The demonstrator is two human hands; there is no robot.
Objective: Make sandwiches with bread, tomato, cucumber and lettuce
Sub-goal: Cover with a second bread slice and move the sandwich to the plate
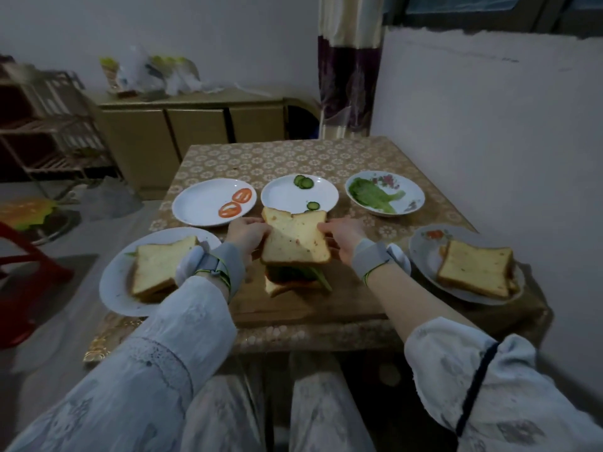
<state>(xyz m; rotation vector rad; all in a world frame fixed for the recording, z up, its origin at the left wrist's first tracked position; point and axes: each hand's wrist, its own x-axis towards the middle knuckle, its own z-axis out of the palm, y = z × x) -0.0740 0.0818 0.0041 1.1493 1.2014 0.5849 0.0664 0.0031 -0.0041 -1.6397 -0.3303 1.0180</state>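
Desk comes first as the biggest thing here, spread with a patterned cloth and carrying a wooden cutting board at its near edge, where the open sandwich sits with lettuce showing over its bottom slice. Above that stack hangs the top bread slice, pinched at its two side edges, the left hand grasping the left crust and the right hand the right crust, so each grip is closed on the bread and nothing else. Sliced bread of this kind looks light, soft and easily dented, so my judgement is that the crusts are the right place to hold, with fingertips only, and that it should be lowered flat rather than pressed, since the filling beneath could slide sideways. Flanking the board are two plates with stacked bread: a finished sandwich on the left plate, close under the left wrist, and another stack of slices on the right plate; a careless elbow could nudge either. Behind stand three dishes well clear of the hands: a tomato plate with two tomato slices, a cucumber plate whose near rim is hidden by the held bread, and a flowered bowl of lettuce. Smallest are the cucumber slices, few and slippery-looking.
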